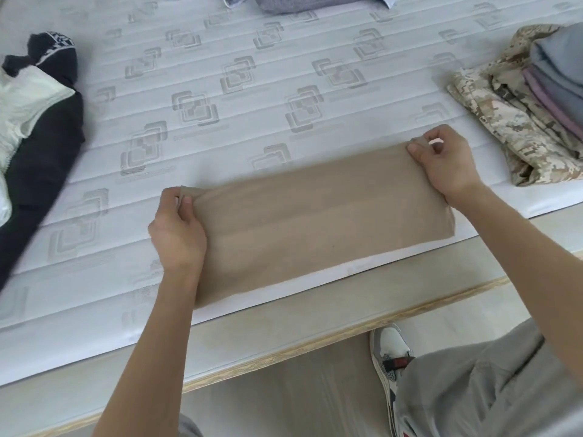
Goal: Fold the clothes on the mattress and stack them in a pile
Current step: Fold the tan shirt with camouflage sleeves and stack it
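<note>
Left of tan garment (315, 222): dark clothes (38, 146), unfolded. Tan garment, near mattress (220, 89) edge: partly folded; left hand (176, 231) and right hand (441, 162) pinch its far corners. Right of it: folded pile (530, 99), several items stacked.

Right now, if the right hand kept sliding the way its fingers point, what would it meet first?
The right hand points left across the tan garment, so likely only bare mattress first; the dark clothing lies far left.

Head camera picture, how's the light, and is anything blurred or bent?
Head view: soft, even daylight with faint shadows; the tan garment and both hands look slightly soft; the dark clothes at left smear toward the frame edge; the mattress lines bow from the wide-angle lens.
</note>
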